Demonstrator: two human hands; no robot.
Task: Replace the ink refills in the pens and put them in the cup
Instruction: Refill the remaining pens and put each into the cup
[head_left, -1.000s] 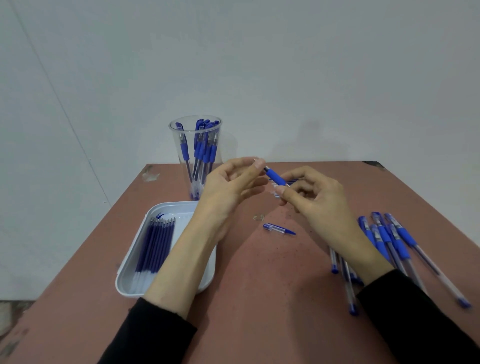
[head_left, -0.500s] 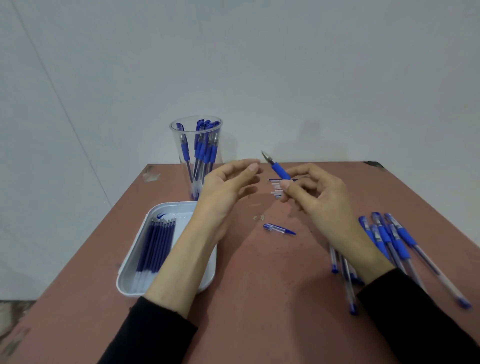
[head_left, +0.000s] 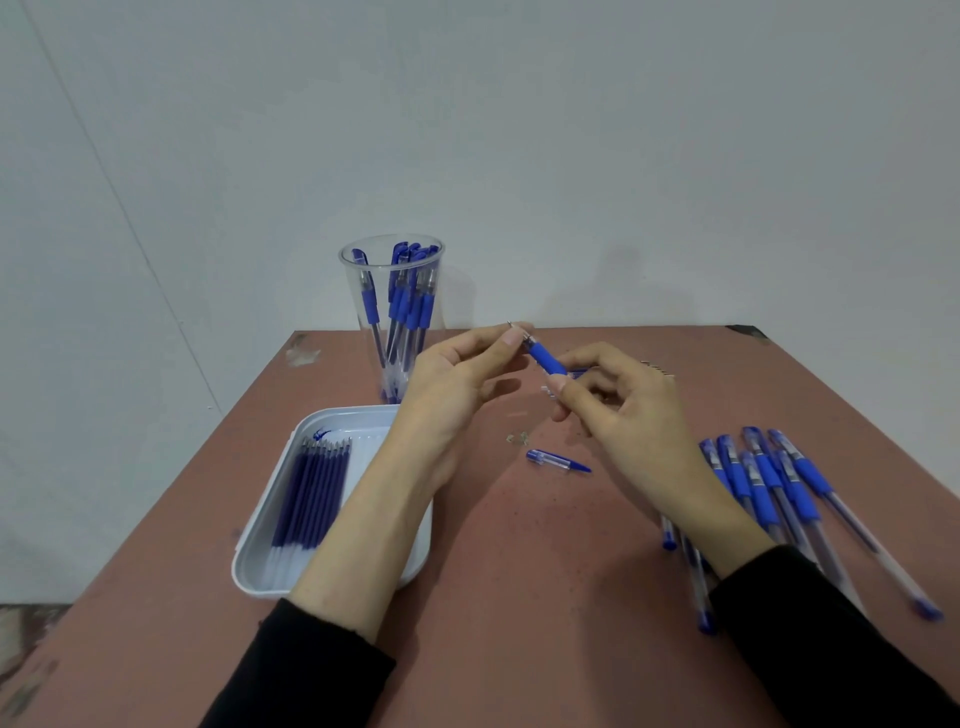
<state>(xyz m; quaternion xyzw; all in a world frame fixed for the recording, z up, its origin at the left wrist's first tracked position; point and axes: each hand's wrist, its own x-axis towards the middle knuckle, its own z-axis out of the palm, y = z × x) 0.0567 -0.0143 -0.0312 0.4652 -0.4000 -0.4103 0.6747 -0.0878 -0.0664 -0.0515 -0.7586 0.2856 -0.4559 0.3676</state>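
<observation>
The right hand (head_left: 623, 410) is gripping a pen (head_left: 545, 358) by its barrel just below the blue sleeve, fingers curled round it. It is holding the pen in the air above the middle of the table (head_left: 519, 597), tip slanting up towards the far left corner. The left hand (head_left: 452, 379) is pinching the metal tip end between thumb and forefinger. A cap (head_left: 558, 461) is lying on the table just beneath the hands. The cup (head_left: 352, 280), already holding several pens, is standing at the far edge near the left corner. The tray (head_left: 363, 421) of refills (head_left: 311, 493) is sitting by the left edge, and the loose pens (head_left: 769, 483) are lying heaped by the right edge

The step in hand is looking like unscrewing the tip section to free the old refill. To do it well, the right hand should be clamping the barrel so it is not spinning, while the left is turning only the tip piece with small rolls of the fingertips, then drawing it straight along the pen's axis so nothing is bending. Working low over the table is guarding against a dropped part rolling away
</observation>
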